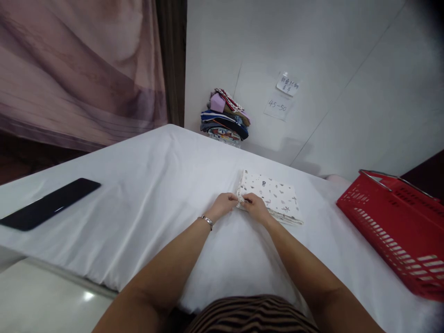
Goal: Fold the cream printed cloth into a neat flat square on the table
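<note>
Hands: your left hand (225, 203) and right hand (255, 206) sit side by side, fingertips pinched on the near-left corner of the folded cloth (272, 196).

Folded cloth: white with small dark prints, flat on the bench (145, 185), directly ahead of your hands and running away to the right; its long axis slants from far left to near right. Your right hand lies slightly nearer its middle.

Arms: both forearms stretched forward, converging; bracelet (207, 221) on the left wrist.

Surroundings: red basket (395, 231) well to the right, dark phone (48, 203) far left, stack of clothes (225, 115) at the wall.
</note>
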`<state>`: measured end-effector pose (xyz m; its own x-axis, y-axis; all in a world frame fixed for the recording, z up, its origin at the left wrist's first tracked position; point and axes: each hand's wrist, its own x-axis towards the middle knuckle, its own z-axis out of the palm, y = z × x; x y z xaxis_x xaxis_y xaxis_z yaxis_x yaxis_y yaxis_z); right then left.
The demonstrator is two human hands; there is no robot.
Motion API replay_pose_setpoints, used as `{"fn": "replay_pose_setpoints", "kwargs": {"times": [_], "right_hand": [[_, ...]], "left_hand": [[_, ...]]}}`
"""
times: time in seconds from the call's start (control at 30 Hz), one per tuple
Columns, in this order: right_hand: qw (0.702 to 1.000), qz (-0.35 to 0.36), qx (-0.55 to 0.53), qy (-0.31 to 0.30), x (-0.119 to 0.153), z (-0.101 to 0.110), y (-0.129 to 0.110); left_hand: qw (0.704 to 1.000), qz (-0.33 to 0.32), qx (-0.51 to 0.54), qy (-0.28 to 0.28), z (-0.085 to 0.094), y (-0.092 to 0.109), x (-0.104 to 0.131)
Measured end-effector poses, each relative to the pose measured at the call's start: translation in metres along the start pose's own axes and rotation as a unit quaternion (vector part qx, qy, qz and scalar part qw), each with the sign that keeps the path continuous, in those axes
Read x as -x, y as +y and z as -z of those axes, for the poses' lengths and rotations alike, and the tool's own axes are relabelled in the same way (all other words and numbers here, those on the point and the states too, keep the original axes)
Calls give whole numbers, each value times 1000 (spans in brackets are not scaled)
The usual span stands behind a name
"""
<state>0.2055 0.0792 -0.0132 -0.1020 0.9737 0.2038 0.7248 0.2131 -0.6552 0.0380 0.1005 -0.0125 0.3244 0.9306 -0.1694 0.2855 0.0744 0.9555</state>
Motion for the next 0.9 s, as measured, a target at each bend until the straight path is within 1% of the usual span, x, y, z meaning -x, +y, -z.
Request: {"fn": "replay_pose_setpoints", "kwargs": {"times": [0.17, 0.27, 0.4, 0.57, 0.7, 0.77, 0.9], "right_hand": [[999, 0, 46, 9, 2, -1, -6], [997, 3, 79, 13, 2, -3, -7], [994, 31, 104, 14, 3, -4, -7], [992, 65, 107, 33, 9, -1, -9], [978, 95, 185, -1, 12, -1, -15], [971, 99, 218, -14, 12, -2, -18], [964, 113, 241, -23, 13, -2, -20]], "left_hand": [[1000, -21, -7, 6, -1, -10, -6], [999, -36, -24, 9, -1, -12, -8], [998, -49, -42, 11, -1, -9, -7], [994, -27, -103, 25, 0, 0, -1], [991, -20, -132, 32, 1, 6, 3], [990, -16, -136, 31, 2, 8, 3], [991, -11, -131, 31, 1, 5, 1]]}}
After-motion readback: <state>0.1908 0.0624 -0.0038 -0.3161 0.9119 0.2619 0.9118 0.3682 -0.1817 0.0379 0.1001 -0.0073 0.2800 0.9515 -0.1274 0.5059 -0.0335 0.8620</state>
